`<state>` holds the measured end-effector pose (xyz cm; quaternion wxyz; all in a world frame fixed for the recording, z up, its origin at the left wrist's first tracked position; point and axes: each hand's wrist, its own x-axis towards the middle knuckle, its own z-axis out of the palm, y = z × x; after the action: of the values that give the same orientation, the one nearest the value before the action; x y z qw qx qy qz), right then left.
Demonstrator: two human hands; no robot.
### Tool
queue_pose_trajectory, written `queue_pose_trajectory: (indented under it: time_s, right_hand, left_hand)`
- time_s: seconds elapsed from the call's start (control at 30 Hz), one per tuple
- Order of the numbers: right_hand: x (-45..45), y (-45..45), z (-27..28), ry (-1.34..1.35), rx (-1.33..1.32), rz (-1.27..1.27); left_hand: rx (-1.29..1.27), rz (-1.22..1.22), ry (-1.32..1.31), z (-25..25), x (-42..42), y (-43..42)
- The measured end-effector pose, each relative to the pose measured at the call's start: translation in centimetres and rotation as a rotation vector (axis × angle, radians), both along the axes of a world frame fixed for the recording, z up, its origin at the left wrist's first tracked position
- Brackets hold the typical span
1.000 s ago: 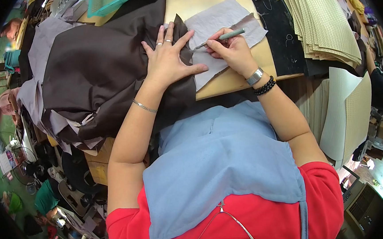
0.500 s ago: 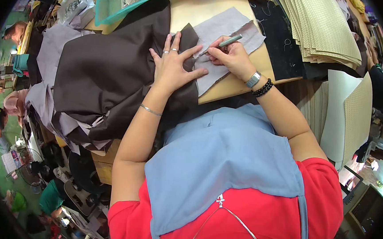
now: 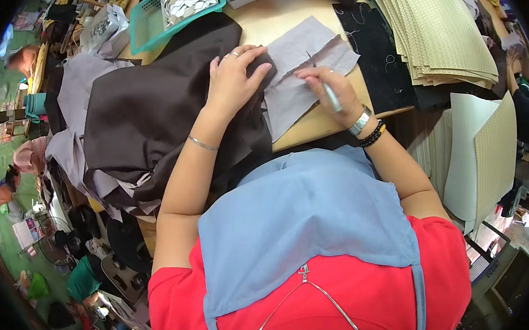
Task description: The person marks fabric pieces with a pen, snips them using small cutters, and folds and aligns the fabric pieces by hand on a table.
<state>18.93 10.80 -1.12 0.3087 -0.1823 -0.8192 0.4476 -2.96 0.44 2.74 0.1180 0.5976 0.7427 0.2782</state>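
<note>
On the pale tabletop (image 3: 261,22), the left hand (image 3: 232,82) rests over the dark cloth (image 3: 142,110) at its edge, grip unclear, the right hand (image 3: 345,90) clasping a slim tool (image 3: 331,98) above the grey sheet (image 3: 291,88), an edge-handling step seemingly calling for steadiness next

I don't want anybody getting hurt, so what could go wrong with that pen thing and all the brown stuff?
The pen-like tool in the right hand has a thin tip; it might slip and scratch the grey piece or poke the left hand nearby. The brown material is loose and wrinkled, so it could shift. Tugging it might also bump the teal basket close by.
</note>
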Motion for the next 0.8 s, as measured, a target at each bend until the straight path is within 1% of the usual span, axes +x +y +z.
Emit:
queue_pose_trajectory:
  time_s: [0.07, 0.1, 0.13, 0.17, 0.2, 0.23, 0.3, 0.4, 0.6, 0.73, 0.8]
  right_hand:
    - [-0.2, -0.4, 0.0, -0.026, 0.13, 0.086]
    - [-0.4, -0.6, 0.0, -0.039, 0.194, 0.13]
    - [-0.5, -0.8, 0.3, -0.097, 0.164, 0.159]
    - [-0.5, -0.7, 0.0, -0.101, 0.222, 0.178]
    - [-0.5, -0.5, -0.4, -0.106, 0.28, 0.197]
    - [-0.4, -0.4, -0.7, -0.112, 0.337, 0.215]
    - [0.0, -0.2, -0.9, -0.137, 0.342, 0.206]
    - [0.6, -0.1, -1.2, -0.14, 0.345, 0.205]
    - [0.9, -0.1, -0.5, -0.138, 0.453, 0.253]
    - [0.6, -0.1, -1.2, -0.06, 0.545, 0.204]
    - [0.7, -0.2, -1.5, -0.097, 0.511, 0.22]
  left_hand:
    - [-0.009, -0.047, -0.043, 0.2, 0.2, 0.5]
    - [-0.072, -0.069, -0.042, 0.3, 0.3, 0.5]
    - [-0.137, -0.09, -0.04, 0.5, 0.4, 0.5]
    - [-0.204, -0.111, -0.038, 0.6, 0.5, 0.4]
    - [-0.308, -0.102, -0.102, 0.7, 0.5, 0.3]
    - [-0.266, -0.1, -0.081, 0.3, 0.3, 0.0]
    - [-0.183, -0.093, -0.039, -1.0, -0.4, -1.1]
    - [-0.183, -0.011, -0.018, -1.6, -1.1, -2.4]
    - [-0.051, 0.073, -0.049, -2.8, -0.5, -3.5]
    - [0.035, 0.064, 0.043, -2.6, 0.2, -3.7]
    - [0.061, 0.02, 0.1, -2.1, 1.0, -3.9]
